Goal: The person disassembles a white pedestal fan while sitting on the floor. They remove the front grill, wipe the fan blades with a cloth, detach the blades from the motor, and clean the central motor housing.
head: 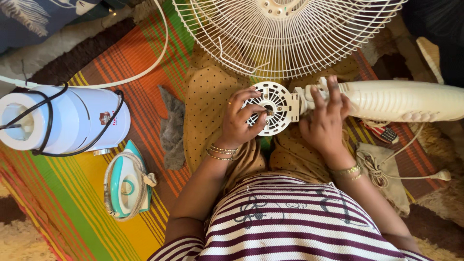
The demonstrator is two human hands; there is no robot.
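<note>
A striped shirt [290,227] fills the bottom of the view, and both forearms reach up from it over a dotted cloth [208,111] on the lap. The left hand [240,120] sits at about 9 o'clock from the motor plate [271,107], a round white slotted disc; its fingers are curled in, thumb and fingertips pinched at the plate's hub, so the hand is closed on the plate's centre. The right hand [325,118] lies at 3 o'clock from the plate, wrapped around the neck of the cream fan body [401,100], fingers spread over the top and gripping it firmly. The fan body runs off toward 3 o'clock, lying on its side. At 12 o'clock, just above the plate, a white wire grille [285,36] rests on the mat [72,193], a striped orange, yellow and green one. At 9 o'clock, well apart from the hands, stands a white cylinder appliance [72,118] with a black cord wound around it, and below it, near 8 o'clock, a teal and white iron [126,182]. A grey rag [171,128] lies between the iron and the cloth. A coiled cream cord [382,169] lies at 4 o'clock
</note>
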